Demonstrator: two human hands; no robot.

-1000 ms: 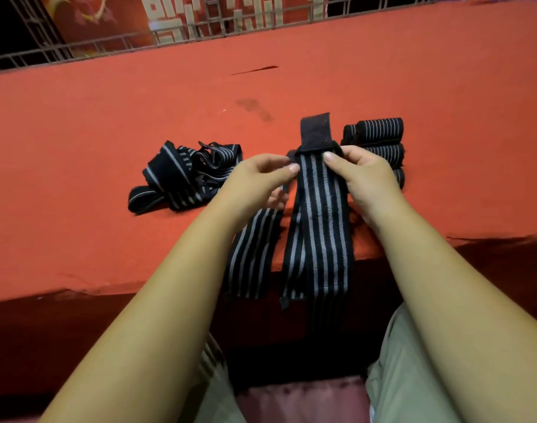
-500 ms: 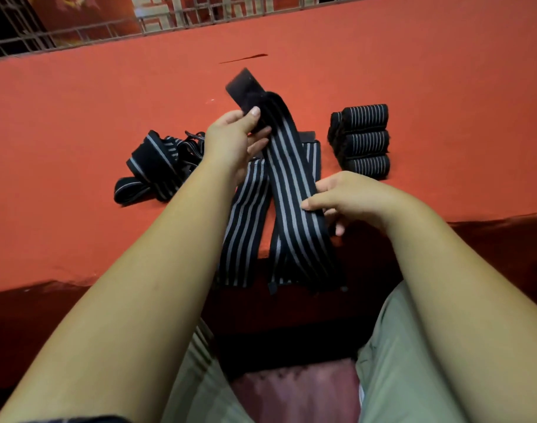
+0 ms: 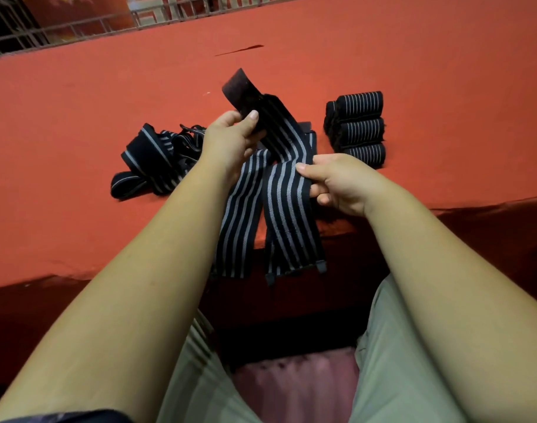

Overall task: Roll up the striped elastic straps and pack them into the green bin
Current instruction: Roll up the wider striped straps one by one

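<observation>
Pinching the plain black end of the striped strap [image 3: 287,190] with the left hand [image 3: 230,141] just above centre frame, thumb on top, fingers curled beneath, with the tab poking up toward the upper middle. Gripping the same strap lower down with the right hand [image 3: 340,184], right of centre, thumb laid across the stripes and fingers tucked behind the edge. Stretched on a slant between the two hands, then hanging over the front edge of the red table [image 3: 77,117] down into the lower middle. Lying flat just left of it, a second strap [image 3: 242,227], also draped over the edge. Left of centre, a loose heap of straps [image 3: 151,160] in a tangle. Right of centre, just above the right hand, three rolled straps [image 3: 360,129] packed side by side, touching. Across the top left, a metal railing [image 3: 62,29]
</observation>
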